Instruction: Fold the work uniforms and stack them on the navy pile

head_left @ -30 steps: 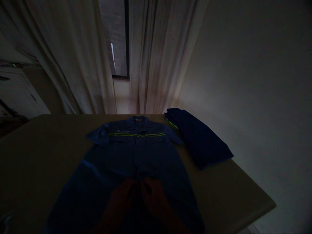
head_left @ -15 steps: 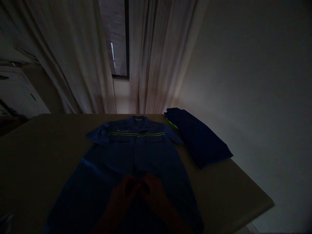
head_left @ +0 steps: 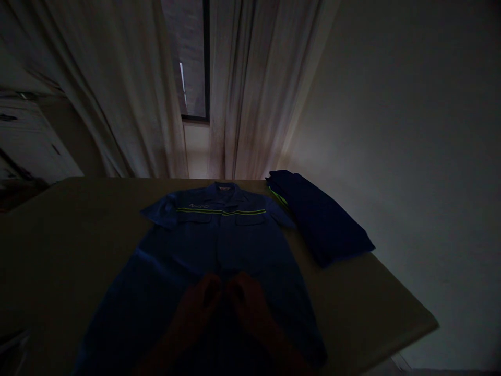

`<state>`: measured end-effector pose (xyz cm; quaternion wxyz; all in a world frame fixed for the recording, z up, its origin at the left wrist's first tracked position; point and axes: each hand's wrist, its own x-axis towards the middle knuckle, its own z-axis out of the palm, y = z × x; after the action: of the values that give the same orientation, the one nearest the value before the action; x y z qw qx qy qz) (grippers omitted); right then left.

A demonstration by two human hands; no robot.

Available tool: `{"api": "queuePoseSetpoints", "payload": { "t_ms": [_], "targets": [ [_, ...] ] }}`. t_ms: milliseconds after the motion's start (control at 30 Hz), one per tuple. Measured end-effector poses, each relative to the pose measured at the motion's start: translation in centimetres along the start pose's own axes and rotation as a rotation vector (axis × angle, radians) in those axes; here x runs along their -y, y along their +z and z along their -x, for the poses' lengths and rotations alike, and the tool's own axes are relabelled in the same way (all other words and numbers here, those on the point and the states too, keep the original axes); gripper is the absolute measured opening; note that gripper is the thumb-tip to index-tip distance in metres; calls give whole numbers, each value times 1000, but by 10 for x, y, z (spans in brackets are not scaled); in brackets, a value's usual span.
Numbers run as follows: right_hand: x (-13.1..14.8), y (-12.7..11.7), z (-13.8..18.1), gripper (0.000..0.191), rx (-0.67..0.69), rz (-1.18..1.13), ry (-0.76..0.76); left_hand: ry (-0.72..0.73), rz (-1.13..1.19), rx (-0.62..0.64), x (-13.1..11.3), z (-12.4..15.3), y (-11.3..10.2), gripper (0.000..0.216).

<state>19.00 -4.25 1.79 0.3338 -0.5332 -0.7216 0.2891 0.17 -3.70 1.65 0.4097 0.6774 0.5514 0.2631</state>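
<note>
A blue short-sleeved work shirt (head_left: 195, 245) lies face up, its collar at the far end and a yellow-green double stripe across the chest. Over the middle of its front, my left hand (head_left: 199, 302) is closed in a pinch at the front opening. Close beside it, my right hand (head_left: 248, 300) has its fingers curled the same way, pinching the shirt's front edge. The fingertips nearly meet. It is too dark to make out any small part, such as a button, between them.
Folded dark blue clothing (head_left: 321, 219) with a yellow-green strip lies right of the shirt, by the wall (head_left: 391, 156). The tan table (head_left: 371, 303) ends at a right-hand corner. Curtains (head_left: 133, 104) and a window (head_left: 188, 62) are behind. Something pale (head_left: 13, 342) shows at lower left.
My hands have moved slightly apart at the fingertips, both still closed at the shirt's front. The view has shifted a little; the shirt lies as before.
</note>
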Motion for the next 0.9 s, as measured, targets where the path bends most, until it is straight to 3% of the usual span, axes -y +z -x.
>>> {"api": "queuePoseSetpoints", "payload": {
  "t_ms": [100, 200, 300, 467, 700, 900],
  "targets": [
    [-1, -6, -4, 9, -43, -49, 45, 28, -30, 62, -5, 2, -5, 19],
    [-3, -12, -9, 11, -71, -70, 72, 2, 14, 46, -7, 1, -5, 17],
    [-3, -14, -8, 3, -20, -123, 30, -13, 67, -1, -6, -1, -3, 20],
    [-1, -12, -4, 14, 98, -43, -58, 1, 94, -32, -2, -2, 1, 16],
    [-4, -12, -5, 13, 135, 77, -156, -15, 90, -5, -4, 1, -1, 22],
    [-3, -6, -4, 10, 93, -30, -25, 109, -64, -14, 4, 1, 5, 10]
  ]
}}
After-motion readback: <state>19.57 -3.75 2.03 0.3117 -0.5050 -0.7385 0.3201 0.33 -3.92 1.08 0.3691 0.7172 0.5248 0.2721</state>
